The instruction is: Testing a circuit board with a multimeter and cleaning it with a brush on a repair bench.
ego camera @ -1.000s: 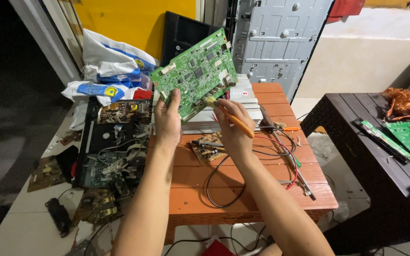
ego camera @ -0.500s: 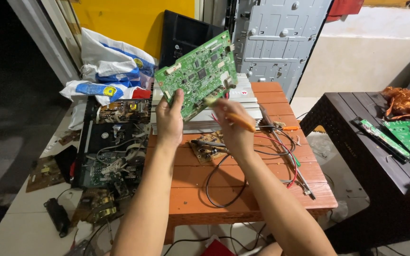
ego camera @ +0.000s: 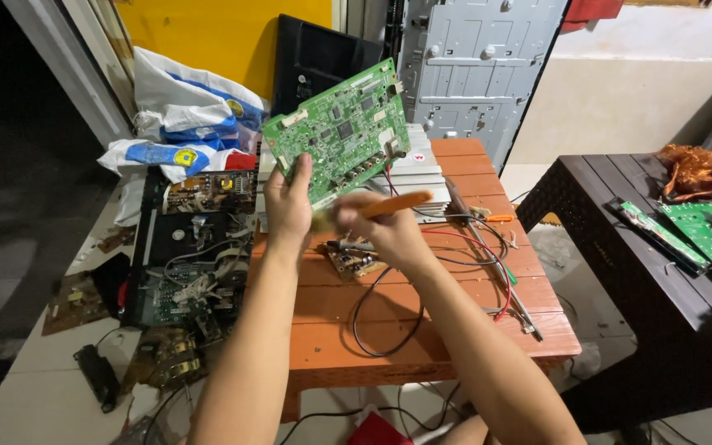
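My left hand [ego camera: 288, 203] grips the lower edge of a green circuit board [ego camera: 341, 131], held upright and tilted above an orange wooden table [ego camera: 422, 330]. My right hand [ego camera: 383, 227] holds an orange-handled brush [ego camera: 381, 207] level, its bristle end pointing left at the board's lower edge. Under my right hand a small brown circuit board [ego camera: 354, 260] lies on the table among black and red wires [ego camera: 389, 321].
An opened device chassis full of boards [ego camera: 181, 255] lies left of the table. Plastic bags [ego camera: 183, 124] sit behind it. A grey metal panel [ego camera: 475, 70] leans at the back. A dark table [ego camera: 620, 272] to the right carries green circuit boards [ego camera: 706, 235].
My right hand has dropped from the board's lower right corner and turned the brush level, sweeping it left under the board. The green board stays held up in my left hand.
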